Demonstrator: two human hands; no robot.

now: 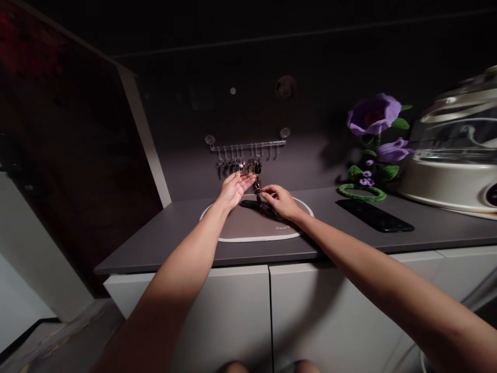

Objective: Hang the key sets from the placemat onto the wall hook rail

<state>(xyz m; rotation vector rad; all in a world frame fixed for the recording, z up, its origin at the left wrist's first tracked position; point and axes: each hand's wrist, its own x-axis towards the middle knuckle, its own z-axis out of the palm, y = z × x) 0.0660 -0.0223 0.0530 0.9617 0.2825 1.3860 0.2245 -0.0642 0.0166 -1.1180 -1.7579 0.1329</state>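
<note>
A clear hook rail (248, 146) on the dark wall carries several hanging keys and rings (227, 165). My left hand (233, 190) is turned palm up beneath them, fingers stretched out, its fingertips close to the hanging metal pieces. A keychain (257, 184) dangles by those fingertips, below the rail's right half. My right hand (281, 201) has thumb and fingertips pinched together at the keychain's lower ring; the exact contact is small and dim. Below, a dark key fob (248, 204) and other dark pieces partly hidden by my right hand are over the mat.
The brown white-edged mat (248, 228) lies on the grey counter (155, 243). To the right are a black phone (375, 215), a purple flower ornament (375, 116) with a green ring base, and a cream appliance (454, 181) with a clear top. White cabinet doors (233, 311) are below.
</note>
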